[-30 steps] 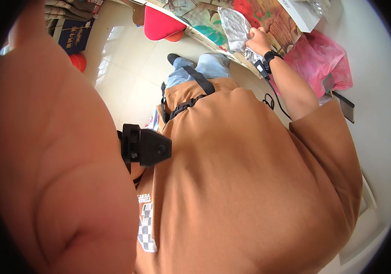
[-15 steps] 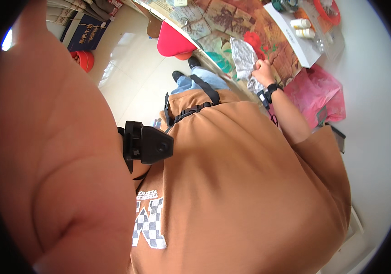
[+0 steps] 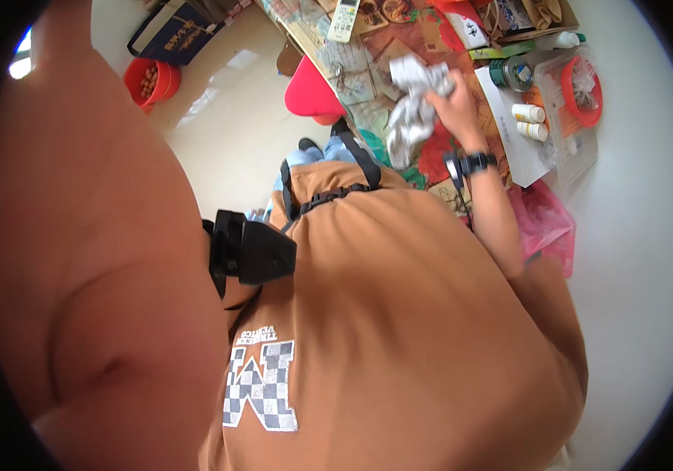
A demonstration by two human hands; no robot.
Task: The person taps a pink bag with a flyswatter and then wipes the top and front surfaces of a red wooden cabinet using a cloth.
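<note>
My right hand (image 3: 454, 108), with a black watch (image 3: 478, 163) on the wrist, reaches over the table from the right. Its fingers are closed on a crumpled grey-and-white cloth (image 3: 411, 106). The cloth hangs to the left of the hand in loose folds, slightly blurred, above the patterned tablecloth (image 3: 368, 74); whether its lower end touches the table I cannot tell. My left hand is not in view.
Right of the cloth are a white sheet (image 3: 501, 106), small white bottles (image 3: 530, 114), a green jar (image 3: 515, 74), a red round container (image 3: 585, 110) and a pink plastic bag (image 3: 544, 224). A remote control (image 3: 344, 21) lies farther off. A pink stool (image 3: 311, 88) and red bucket (image 3: 170, 80) stand left.
My right hand has moved farther out over the table, carrying the cloth, which has swung into a new shape. The view has shifted, showing more of the table's far part.
</note>
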